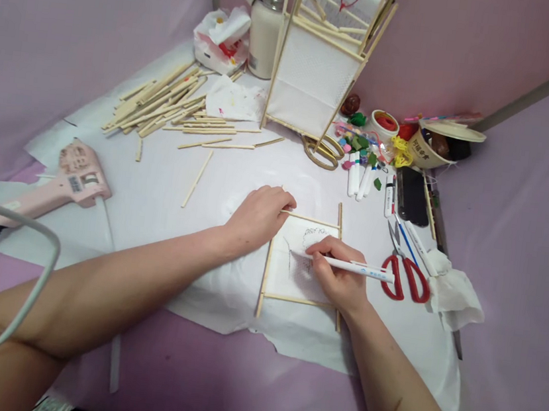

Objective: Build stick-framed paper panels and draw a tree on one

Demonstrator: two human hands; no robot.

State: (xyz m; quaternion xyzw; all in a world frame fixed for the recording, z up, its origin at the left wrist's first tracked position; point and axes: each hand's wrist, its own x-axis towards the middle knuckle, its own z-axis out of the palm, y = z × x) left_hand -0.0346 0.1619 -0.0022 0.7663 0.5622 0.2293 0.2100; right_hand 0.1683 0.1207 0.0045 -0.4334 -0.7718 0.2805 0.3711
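Observation:
A small square wooden frame [265, 278] with white paper stretched in it lies on the white sheet in front of me. A dark line drawing shows on the paper. My right hand [339, 273] grips a white pen [367, 269], its tip down on the drawing. My left hand [258, 217] rests with curled fingers on the frame's upper left corner, pressing on it.
Red-handled scissors [406, 275] and a crumpled tissue [454, 294] lie right of the frame. A pink glue gun [57, 185] lies at the left, wooden sticks [166, 105] behind it. A tall stick lantern frame [316, 70], markers [358, 172], a bottle [266, 31] and a bowl [431, 151] stand at the back.

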